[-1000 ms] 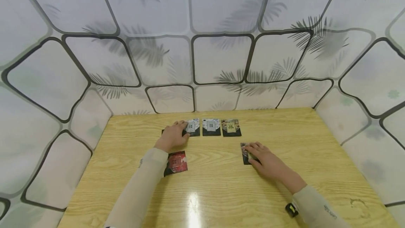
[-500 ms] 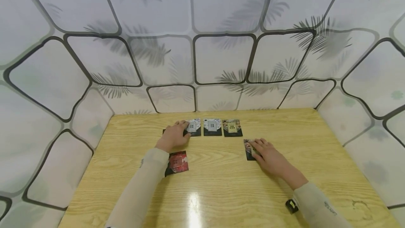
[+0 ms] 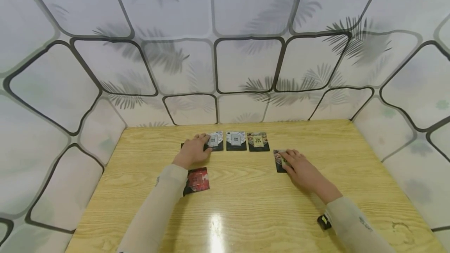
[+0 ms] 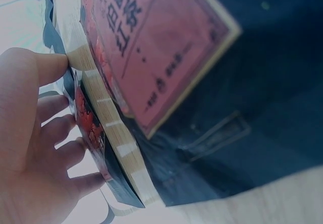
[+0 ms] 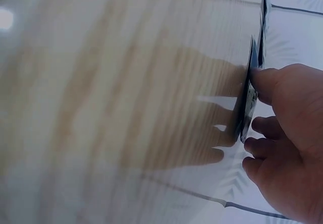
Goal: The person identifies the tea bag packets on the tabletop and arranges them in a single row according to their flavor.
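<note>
My left hand [image 3: 192, 150] lies over the left end of a row of small flat packets. Its fingertips touch a red and black packet [image 4: 92, 125] in the left wrist view, and in the head view reach a white and black packet [image 3: 216, 140]. Nearer the body, partly behind the left sleeve, lies another red and black packet [image 3: 199, 179] with a pink label. My right hand [image 3: 303, 170] rests with extended fingers on a dark packet [image 3: 277, 161] with a green label, partly covered. That packet [image 5: 248, 105] shows nearly edge-on in the right wrist view.
In the row are another white and black packet [image 3: 236, 140] and a packet with a yellow label [image 3: 258, 141]. The wooden table [image 3: 246, 206] meets a patterned fabric wall [image 3: 242, 65] at the back. A small black device [image 3: 324, 221] sits by the right sleeve.
My right hand has slid its packet away from the body and slightly right, nearly up to the row's right end. My left hand has stayed in place.
</note>
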Available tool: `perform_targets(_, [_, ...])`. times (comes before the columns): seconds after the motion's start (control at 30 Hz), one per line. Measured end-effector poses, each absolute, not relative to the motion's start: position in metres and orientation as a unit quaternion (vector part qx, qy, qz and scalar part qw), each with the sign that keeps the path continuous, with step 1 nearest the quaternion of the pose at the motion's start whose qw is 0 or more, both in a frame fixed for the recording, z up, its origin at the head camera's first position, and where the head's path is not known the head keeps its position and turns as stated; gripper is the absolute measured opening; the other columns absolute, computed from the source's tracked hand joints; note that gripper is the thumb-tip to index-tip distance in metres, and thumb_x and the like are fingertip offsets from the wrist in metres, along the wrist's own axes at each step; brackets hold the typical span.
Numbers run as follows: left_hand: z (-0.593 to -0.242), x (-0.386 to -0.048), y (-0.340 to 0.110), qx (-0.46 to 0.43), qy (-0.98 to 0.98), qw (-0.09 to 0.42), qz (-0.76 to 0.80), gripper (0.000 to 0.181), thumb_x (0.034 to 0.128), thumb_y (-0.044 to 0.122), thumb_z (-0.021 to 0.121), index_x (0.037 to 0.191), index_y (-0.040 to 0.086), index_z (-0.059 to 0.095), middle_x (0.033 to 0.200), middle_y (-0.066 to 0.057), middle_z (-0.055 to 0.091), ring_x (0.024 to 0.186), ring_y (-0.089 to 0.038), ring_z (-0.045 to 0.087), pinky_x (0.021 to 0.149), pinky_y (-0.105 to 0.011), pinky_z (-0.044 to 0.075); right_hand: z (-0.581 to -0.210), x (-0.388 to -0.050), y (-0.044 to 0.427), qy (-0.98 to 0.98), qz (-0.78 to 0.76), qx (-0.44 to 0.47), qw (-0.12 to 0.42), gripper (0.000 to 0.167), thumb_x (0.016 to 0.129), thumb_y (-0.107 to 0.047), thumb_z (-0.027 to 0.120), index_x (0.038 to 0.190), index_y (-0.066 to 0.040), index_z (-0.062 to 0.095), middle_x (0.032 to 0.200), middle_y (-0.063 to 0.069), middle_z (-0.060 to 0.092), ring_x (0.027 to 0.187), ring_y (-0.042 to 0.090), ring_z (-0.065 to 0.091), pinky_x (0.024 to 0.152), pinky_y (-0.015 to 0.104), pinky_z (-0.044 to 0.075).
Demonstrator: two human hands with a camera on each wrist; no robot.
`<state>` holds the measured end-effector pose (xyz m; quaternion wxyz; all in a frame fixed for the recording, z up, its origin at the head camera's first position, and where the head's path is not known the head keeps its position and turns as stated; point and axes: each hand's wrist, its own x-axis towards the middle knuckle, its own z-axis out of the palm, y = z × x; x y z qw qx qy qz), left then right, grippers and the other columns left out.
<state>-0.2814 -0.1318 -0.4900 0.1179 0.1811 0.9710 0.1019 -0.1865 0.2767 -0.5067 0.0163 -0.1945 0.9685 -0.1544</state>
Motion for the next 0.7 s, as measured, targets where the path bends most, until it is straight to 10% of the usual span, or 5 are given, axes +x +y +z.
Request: perform_targets(0.7, [-0.490,-0.282,-0.132,0.177,0.972,0.117,0.105,0.065,0.1107,0.040,0.049,0.167,0.010,0.033,0.173,-0.017,0.031,0.159,-0.042,0.030,0.124,-0.070,0.029,-0.504,-0.209,0.278,0.967,-0.151,-0.205,-0.002,0.050,0.109,-0.015,0.056,0.155,0.004,0.047,0.153,0.038,0.047,0.144,0.058,0.042,0.118,0.074,0.033])
